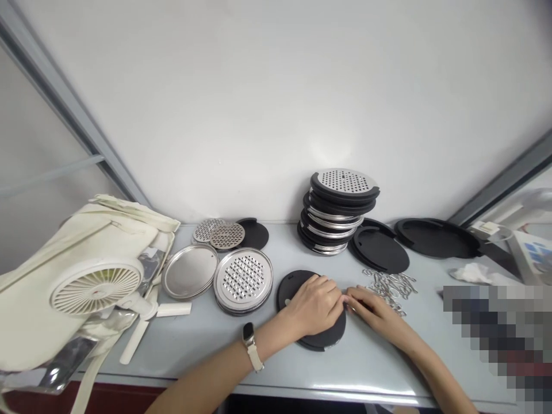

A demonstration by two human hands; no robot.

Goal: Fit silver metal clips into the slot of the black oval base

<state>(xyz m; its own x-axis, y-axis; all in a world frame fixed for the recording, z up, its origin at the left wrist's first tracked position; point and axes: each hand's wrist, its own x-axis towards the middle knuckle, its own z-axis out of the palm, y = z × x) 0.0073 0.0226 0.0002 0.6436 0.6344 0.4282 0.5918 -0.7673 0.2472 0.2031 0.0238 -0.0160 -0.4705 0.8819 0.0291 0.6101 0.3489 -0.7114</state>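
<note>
A black round plastic base (325, 339) lies flat on the table in front of me. Over its top rests my left hand (317, 305), fingers curled in and gripping the base towards its right rim; the hand hides much of the disc. My right hand (373, 310) is closed in a pinch at that same rim, its fingertips meeting those of the left. Whatever sits between these fingertips is too small and covered to make out. Just behind the right hand spreads a loose pile of small bent wire pieces (390, 284).
Left of the base are a stack of metal grater discs (244, 279) and plain metal discs (190, 270). Behind rises a tall stack of black bases with metal discs (338, 213). More black bases (379, 247) lie to its right. A white fan (97, 287) and cream bag (43, 276) crowd the left.
</note>
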